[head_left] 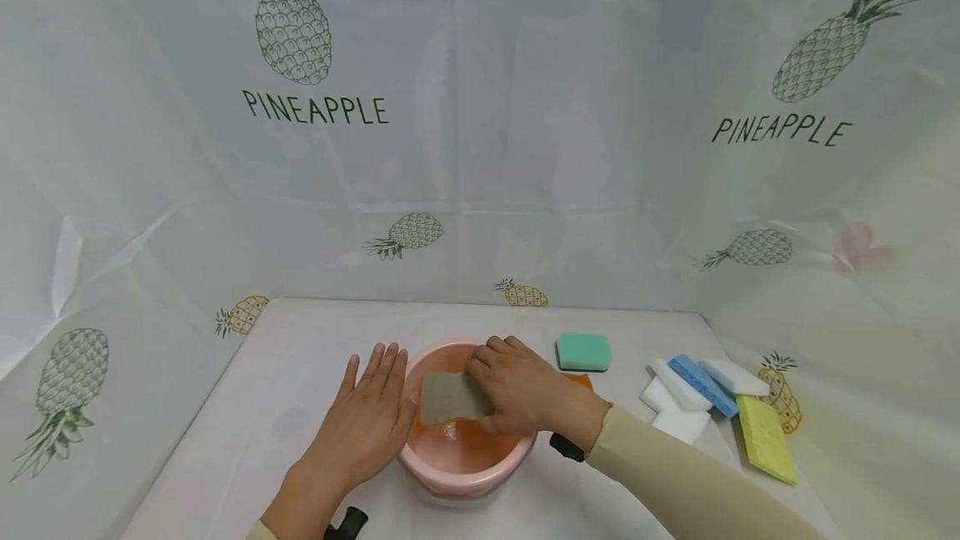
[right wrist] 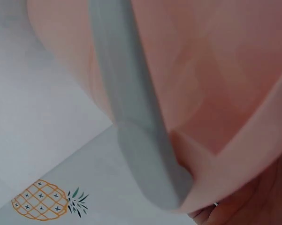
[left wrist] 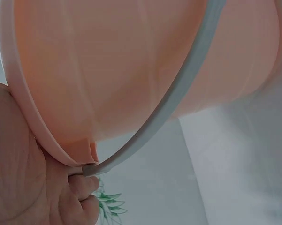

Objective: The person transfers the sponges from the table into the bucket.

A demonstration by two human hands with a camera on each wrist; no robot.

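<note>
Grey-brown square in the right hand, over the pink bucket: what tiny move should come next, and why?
I'd probably lower the grey-brown square deeper into the pink bucket: the right hand grips it over the opening, and the left hand touches the rim, which might keep the bucket steady.

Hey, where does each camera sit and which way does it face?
Head: on the head, facing forward and down at the pink bucket; left grip, right grip holding a brownish pad, and sleeves show.
Left wrist: on that wrist, facing the bucket's outer side; part of the left grip shows.
Right wrist: likewise; part of the right grip shows, lower right.
Both wrist views share the bucket and a grey handle.
</note>
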